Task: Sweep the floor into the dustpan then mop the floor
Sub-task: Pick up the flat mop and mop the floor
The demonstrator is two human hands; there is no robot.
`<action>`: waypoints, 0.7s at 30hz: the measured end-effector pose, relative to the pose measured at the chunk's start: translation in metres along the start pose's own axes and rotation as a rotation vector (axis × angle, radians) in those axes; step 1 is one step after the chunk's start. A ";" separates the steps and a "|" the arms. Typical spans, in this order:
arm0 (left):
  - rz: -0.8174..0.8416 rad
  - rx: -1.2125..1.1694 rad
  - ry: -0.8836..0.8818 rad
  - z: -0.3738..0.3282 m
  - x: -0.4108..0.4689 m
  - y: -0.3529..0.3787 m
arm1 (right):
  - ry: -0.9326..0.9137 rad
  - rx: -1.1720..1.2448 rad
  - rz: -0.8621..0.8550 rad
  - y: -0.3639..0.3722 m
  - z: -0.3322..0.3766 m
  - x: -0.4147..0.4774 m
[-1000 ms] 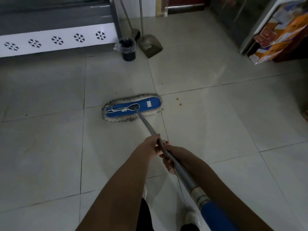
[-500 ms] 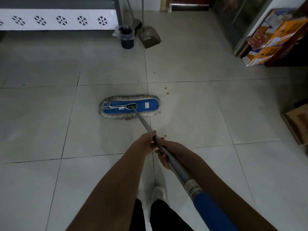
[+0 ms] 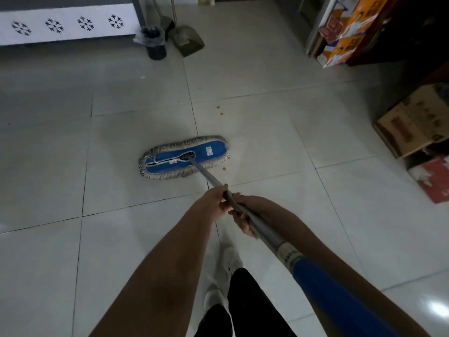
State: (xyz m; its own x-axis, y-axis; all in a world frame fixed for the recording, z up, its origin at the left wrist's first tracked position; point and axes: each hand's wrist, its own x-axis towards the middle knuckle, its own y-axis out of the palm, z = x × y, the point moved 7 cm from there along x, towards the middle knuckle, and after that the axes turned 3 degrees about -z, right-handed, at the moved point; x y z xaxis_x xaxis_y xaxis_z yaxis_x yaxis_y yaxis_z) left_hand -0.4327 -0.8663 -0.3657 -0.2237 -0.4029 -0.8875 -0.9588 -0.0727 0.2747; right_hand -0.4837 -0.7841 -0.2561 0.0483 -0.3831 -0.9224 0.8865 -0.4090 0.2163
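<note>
A flat mop head (image 3: 185, 157), blue with a grey fringe, lies on the pale tiled floor (image 3: 267, 142) ahead of me. Its grey metal handle (image 3: 260, 226) runs back toward my lower right, ending in a blue grip. My left hand (image 3: 216, 199) grips the handle from the left, and my right hand (image 3: 243, 215) grips it just behind, fingers curled under. Small orange crumbs (image 3: 221, 114) dot the floor beyond the mop, with one more crumb (image 3: 224, 169) beside its right end. A dustpan (image 3: 188, 40) leans by the far wall.
A black bin (image 3: 155, 43) with a plastic liner stands left of the dustpan, below a white panel (image 3: 65, 25) with snowflake marks. Orange cartons (image 3: 345, 37) are stacked at the far right. A brown cardboard box (image 3: 413, 122) and a red box (image 3: 435, 178) sit along the right edge.
I have stepped back from the far wall, drawing the mop with me. The mop head has turned slightly, its right end now farther away. More boxes show on the right.
</note>
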 end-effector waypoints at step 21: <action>-0.010 0.054 -0.050 0.261 -0.094 0.066 | 0.123 -0.057 -0.014 -0.195 -0.192 -0.092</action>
State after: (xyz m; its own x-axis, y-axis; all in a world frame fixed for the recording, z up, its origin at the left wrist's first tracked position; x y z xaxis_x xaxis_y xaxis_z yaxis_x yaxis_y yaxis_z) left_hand -0.5208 -0.5953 -0.3603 -0.2218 -0.3559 -0.9078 -0.9686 -0.0266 0.2470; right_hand -0.5724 -0.5103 -0.2744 0.0889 -0.2722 -0.9581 0.9121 -0.3644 0.1882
